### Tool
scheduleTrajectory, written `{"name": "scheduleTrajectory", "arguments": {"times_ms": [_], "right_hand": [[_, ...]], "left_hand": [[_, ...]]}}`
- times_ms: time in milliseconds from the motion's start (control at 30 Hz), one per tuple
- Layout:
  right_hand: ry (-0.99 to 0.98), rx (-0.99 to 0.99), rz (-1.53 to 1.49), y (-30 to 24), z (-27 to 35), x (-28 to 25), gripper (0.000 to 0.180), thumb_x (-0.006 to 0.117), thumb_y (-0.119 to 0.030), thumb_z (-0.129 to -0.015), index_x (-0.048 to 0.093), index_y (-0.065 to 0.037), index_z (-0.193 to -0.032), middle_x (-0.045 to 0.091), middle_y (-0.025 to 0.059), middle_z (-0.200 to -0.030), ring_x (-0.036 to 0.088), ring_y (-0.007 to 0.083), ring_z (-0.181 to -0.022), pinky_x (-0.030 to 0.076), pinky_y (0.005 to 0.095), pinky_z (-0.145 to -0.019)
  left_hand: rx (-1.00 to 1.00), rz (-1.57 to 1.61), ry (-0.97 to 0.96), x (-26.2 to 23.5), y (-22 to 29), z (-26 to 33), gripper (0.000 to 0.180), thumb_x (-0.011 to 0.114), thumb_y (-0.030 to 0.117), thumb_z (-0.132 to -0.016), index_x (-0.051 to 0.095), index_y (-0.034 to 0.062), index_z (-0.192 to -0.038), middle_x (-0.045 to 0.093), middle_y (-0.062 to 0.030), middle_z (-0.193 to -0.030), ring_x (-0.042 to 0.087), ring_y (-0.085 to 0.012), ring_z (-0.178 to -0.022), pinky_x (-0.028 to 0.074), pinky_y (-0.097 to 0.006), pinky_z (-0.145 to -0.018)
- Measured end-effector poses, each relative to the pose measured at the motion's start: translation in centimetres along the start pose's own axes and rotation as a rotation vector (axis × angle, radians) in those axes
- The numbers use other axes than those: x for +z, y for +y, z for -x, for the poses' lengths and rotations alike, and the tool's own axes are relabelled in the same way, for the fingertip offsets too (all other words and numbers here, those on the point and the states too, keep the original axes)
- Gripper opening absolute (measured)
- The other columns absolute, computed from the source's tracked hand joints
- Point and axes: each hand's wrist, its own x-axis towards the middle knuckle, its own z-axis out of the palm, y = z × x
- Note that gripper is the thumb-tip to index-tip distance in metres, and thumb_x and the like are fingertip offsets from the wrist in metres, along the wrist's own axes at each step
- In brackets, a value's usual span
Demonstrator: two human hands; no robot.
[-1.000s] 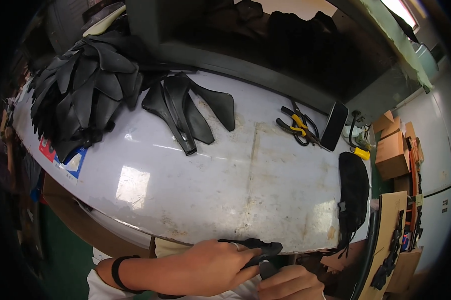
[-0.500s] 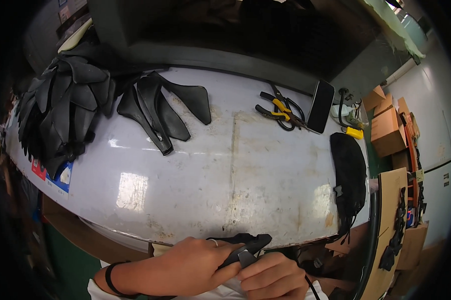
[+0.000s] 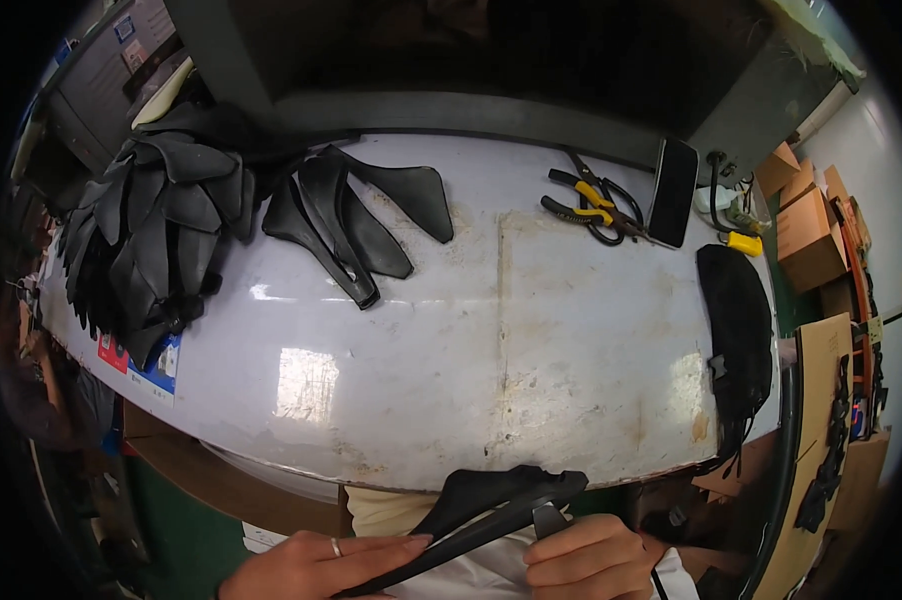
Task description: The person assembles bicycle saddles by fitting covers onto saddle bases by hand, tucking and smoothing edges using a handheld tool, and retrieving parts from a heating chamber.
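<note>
Below the table's front edge, my left hand (image 3: 336, 562) grips a long black moulded piece (image 3: 496, 515), its fingers laid along one side and the thumb side hidden. The piece slants up to the right, with a wide curved flap and a notched narrow end. Close to that end my right hand (image 3: 589, 555) is closed round a short grey flat blade (image 3: 549, 518); its handle is hidden in the fist. Several similar loose black pieces (image 3: 329, 215) lie at the back left of the table, beside a large heap of black pieces (image 3: 151, 220).
On the white table (image 3: 421, 350), yellow-and-black pliers (image 3: 581, 198), black scissors (image 3: 621, 195) and a phone (image 3: 674, 192) sit at the back right. A black pouch (image 3: 736, 340) lies along the right edge. Cardboard boxes (image 3: 809, 235) stand beyond; another person's arm (image 3: 49, 375) shows far left.
My left hand has slid down and left along the black piece, showing more of it. My right hand with the blade stays by the notched end. The whole view has shifted slightly.
</note>
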Motion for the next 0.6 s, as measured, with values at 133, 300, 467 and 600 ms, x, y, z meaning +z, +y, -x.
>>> {"name": "scheduleTrajectory", "arguments": {"times_ms": [133, 300, 467, 600], "right_hand": [[-0.129, 0.001, -0.054, 0.1, -0.7, -0.2, 0.017, 0.073, -0.007, -0.086, 0.058, -0.002, -0.079, 0.062, 0.0098, -0.066, 0.063, 0.025, -0.057, 0.059, 0.0411, -0.06], [-0.273, 0.03, -0.204, -0.4, 0.3, 1.2, 0.018, 0.072, -0.006, -0.087, 0.058, -0.003, -0.076, 0.062, 0.0096, -0.066, 0.063, 0.0252, -0.058, 0.059, 0.0421, -0.065], [-0.206, 0.02, -0.317, -0.2, 0.7, 3.8, 0.019, 0.072, -0.011, -0.092, 0.06, -0.002, -0.079, 0.064, 0.011, -0.068, 0.066, 0.026, -0.062, 0.06, 0.0426, -0.069], [-0.158, 0.0, -0.257, -0.3, 1.3, 4.2, 0.017, 0.071, -0.013, -0.093, 0.062, -0.003, -0.082, 0.067, 0.0123, -0.071, 0.068, 0.0272, -0.066, 0.061, 0.0431, -0.071]], "left_hand": [[0.044, 0.151, 0.105, 3.4, -1.4, 0.7, 0.05, 0.078, 0.009, -0.089, 0.061, -0.0096, -0.132, 0.064, -0.0283, -0.136, 0.071, -0.0399, -0.111, 0.058, -0.041, -0.093], [0.105, 0.113, 0.216, 5.6, -1.4, 0.2, 0.055, 0.076, 0.004, -0.089, 0.057, -0.0082, -0.138, 0.065, -0.0281, -0.133, 0.074, -0.0385, -0.105, 0.06, -0.039, -0.086], [0.086, 0.221, 0.364, 8.7, -2.4, -0.2, 0.058, 0.073, 0.001, -0.09, 0.053, -0.007, -0.144, 0.07, -0.0263, -0.123, 0.076, -0.0338, -0.096, 0.059, -0.035, -0.078], [-0.009, 0.328, 0.36, 8.9, -2.0, -1.6, 0.057, 0.068, 0.001, -0.092, 0.052, -0.0048, -0.147, 0.073, -0.0225, -0.108, 0.075, -0.0273, -0.084, 0.055, -0.032, -0.071]]}}
